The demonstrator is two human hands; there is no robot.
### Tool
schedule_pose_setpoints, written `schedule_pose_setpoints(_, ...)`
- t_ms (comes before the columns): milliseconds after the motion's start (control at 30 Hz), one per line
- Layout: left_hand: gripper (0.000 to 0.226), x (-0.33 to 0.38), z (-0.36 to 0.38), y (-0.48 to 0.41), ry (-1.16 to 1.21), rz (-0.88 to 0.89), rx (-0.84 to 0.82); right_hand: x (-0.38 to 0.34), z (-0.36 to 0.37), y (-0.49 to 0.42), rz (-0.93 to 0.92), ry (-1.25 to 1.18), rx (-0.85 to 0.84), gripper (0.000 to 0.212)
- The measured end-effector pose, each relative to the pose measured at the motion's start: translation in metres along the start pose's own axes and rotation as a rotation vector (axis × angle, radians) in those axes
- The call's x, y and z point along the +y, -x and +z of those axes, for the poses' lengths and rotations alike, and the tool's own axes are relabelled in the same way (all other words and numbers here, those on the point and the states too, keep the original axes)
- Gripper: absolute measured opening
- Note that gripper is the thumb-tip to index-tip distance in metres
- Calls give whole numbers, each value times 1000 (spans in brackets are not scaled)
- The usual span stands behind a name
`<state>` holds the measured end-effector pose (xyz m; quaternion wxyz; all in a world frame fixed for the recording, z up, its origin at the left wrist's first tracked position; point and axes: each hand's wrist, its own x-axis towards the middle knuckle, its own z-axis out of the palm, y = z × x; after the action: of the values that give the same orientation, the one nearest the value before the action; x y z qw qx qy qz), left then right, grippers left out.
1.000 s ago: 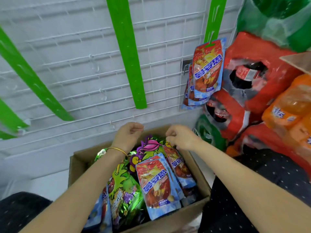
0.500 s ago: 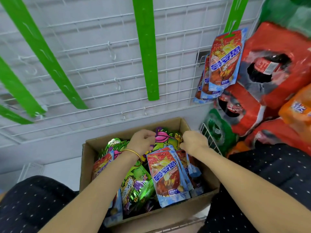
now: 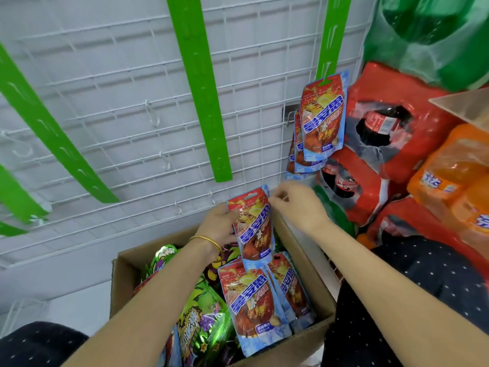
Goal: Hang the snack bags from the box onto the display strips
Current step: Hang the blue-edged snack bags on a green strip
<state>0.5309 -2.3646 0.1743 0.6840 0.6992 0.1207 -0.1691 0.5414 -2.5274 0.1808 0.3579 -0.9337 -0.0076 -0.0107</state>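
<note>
Snack bag (image 3: 254, 229), red with a blue border, was held upright just above the far end of the cardboard box (image 3: 137, 251), below the lower end of the middle green display strip (image 3: 201, 102). The left hand (image 3: 219, 226), a gold bangle (image 3: 205, 239) on its wrist, gripped the bag's left edge with curled fingers. The right hand (image 3: 296, 205) pinched its top right corner between thumb and fingertips. More red-and-blue bags (image 3: 254, 305) and green bags (image 3: 201, 321) lay in the box. Several matching bags (image 3: 322, 120) hung from the right strip (image 3: 333, 30) on the white wire grid (image 3: 119, 83).
</note>
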Motion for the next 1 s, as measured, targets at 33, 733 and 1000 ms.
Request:
schedule_pose_setpoints(33,26,6,0,0,-7,19,-41,1,-9,-6,33,-64,39,33)
schedule_pose_setpoints(733,24,239,153,-71,-415,807,141,-4,-163,-73,-160,-518,681,12)
schedule_pose_setpoints(1000,31,256,151,-65,-420,645,58,-27,-179,-103,-198,-431,766,10)
